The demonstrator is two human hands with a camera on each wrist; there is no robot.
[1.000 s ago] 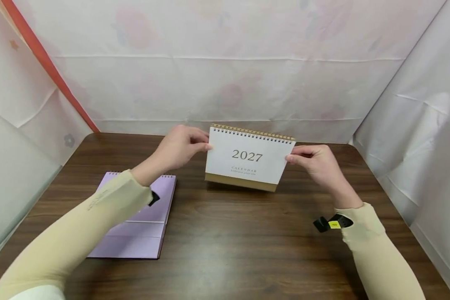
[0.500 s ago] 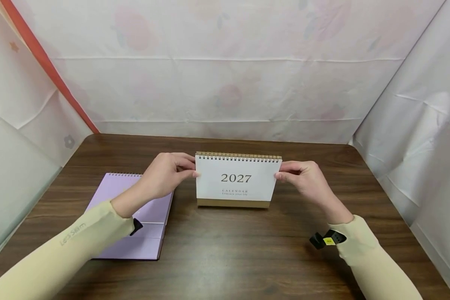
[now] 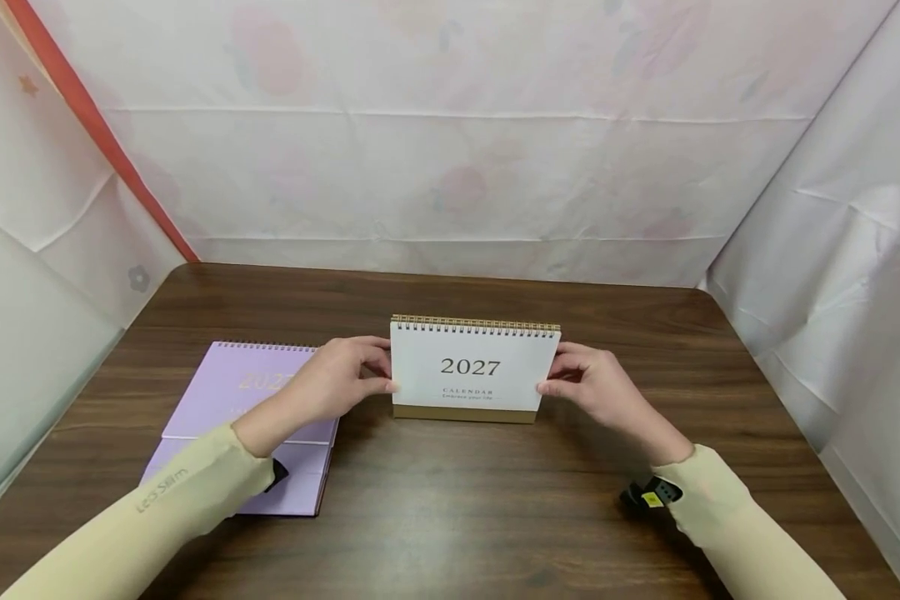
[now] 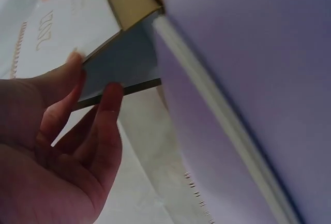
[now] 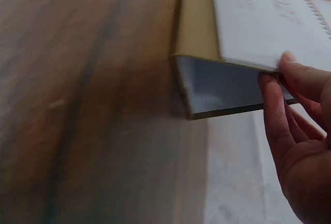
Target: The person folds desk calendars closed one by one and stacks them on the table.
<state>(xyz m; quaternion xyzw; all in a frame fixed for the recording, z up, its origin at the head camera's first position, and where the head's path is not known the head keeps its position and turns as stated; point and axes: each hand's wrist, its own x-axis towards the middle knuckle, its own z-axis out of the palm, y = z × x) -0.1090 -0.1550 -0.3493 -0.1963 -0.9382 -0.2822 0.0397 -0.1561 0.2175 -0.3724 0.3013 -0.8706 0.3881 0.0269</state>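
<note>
A white desk calendar (image 3: 465, 346) marked 2027, with a gold base strip and gold spiral binding, stands upright like a tent on the table. My left hand (image 3: 333, 379) holds its left side, thumb at the front cover's edge. At the opposite side my right hand (image 3: 596, 387) pinches the front panel. The right wrist view shows that thumb on the white cover (image 5: 253, 22) and a fingertip inside the hollow. In the left wrist view, the left fingers (image 4: 109, 100) lie along the back panel's edge. A purple calendar (image 3: 210, 387) lies under my left forearm, partly hidden by it.
The dark wooden table (image 3: 450, 517) has rounded far corners. Pale patterned cloth (image 3: 457, 125) hangs behind it, with more cloth (image 3: 855, 250) at the right side. A black wrist device (image 3: 648, 493) sits at my right sleeve.
The white calendar came down and left, from tilted in the air to upright on the table. Both hands then slid lower along its sides.
</note>
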